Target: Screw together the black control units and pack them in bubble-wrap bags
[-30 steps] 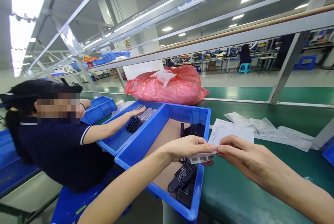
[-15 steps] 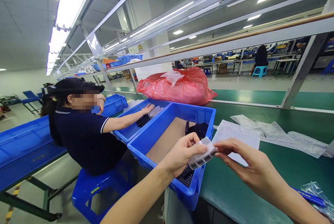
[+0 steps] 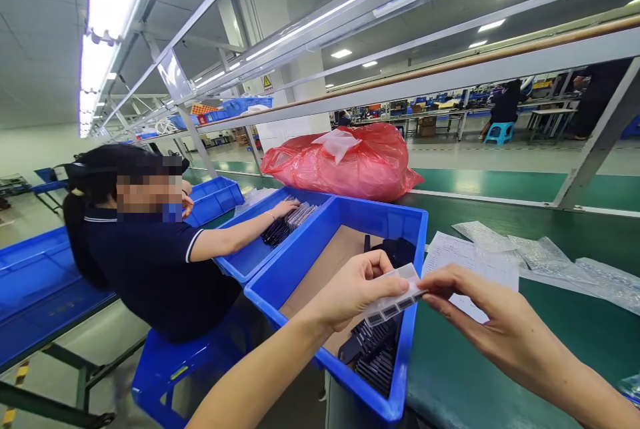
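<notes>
My left hand point(image 3: 363, 285) is closed, thumb on top, around a small whitish sheet of stickers point(image 3: 395, 305) with a row of dark rectangles along its lower edge. At the sheet's right end, the thumb and forefinger of my right hand point(image 3: 465, 302) are pinched together on its corner; whether a single sticker is lifted there is too small to tell. Both hands are above the right rim of a blue bin point(image 3: 300, 262). Inside it, below the sheet, several thin black parts point(image 3: 377, 355) stand in rows, with more black items point(image 3: 395, 252) at the far end.
To the left, a co-worker point(image 3: 145, 262) reaches into a second blue bin point(image 3: 240, 262) holding black and clear-wrapped parts. Behind the bins sits a red plastic bag point(image 3: 340, 165). A printed paper point(image 3: 460, 259) and clear plastic bags point(image 3: 545, 259) are on the green table point(image 3: 460, 375).
My view has shifted slightly, exposing more black parts in the near bin. Both hands keep hold of the sticker sheet, with little movement. The co-worker's hand stays at the second bin.
</notes>
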Tool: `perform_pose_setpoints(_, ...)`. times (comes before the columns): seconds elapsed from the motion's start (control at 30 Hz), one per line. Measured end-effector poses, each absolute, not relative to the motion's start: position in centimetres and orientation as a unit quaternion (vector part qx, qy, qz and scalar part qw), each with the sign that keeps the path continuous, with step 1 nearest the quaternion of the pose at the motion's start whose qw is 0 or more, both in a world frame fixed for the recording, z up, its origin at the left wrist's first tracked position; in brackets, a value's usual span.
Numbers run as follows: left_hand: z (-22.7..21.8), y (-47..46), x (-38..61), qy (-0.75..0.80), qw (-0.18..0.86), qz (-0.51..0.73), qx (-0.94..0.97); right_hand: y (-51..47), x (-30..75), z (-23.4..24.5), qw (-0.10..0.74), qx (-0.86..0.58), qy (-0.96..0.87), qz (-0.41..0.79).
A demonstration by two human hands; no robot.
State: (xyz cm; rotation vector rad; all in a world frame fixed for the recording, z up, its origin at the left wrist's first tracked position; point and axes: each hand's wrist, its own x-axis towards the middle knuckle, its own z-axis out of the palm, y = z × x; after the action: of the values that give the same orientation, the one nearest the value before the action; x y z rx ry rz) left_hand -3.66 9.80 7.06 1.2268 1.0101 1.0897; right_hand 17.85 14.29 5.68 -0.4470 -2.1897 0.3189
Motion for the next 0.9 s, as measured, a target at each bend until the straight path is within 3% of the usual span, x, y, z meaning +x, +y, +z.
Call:
perform_pose_setpoints(0.17, 6.3, 10.7, -4.6, 0.438, 0.573, 0.463, 0.516, 15.2, 17.2, 5.1, 0.425, -0.176, -0.879, 0.122)
perform_pose_setpoints(0.47, 5.3, 13.2, -6.5, 0.421, 0.613, 0.48, 0.466, 17.5, 15.1, 3.8, 0.43, -0.143, -0.891, -0.016)
perform_pose_setpoints(0.9, 5.6, 14.2, -9.3, 0.403, 0.552, 0.51, 0.523, 19.8, 12.2, 4.3, 0.413, -0.137, -0.9, 0.033)
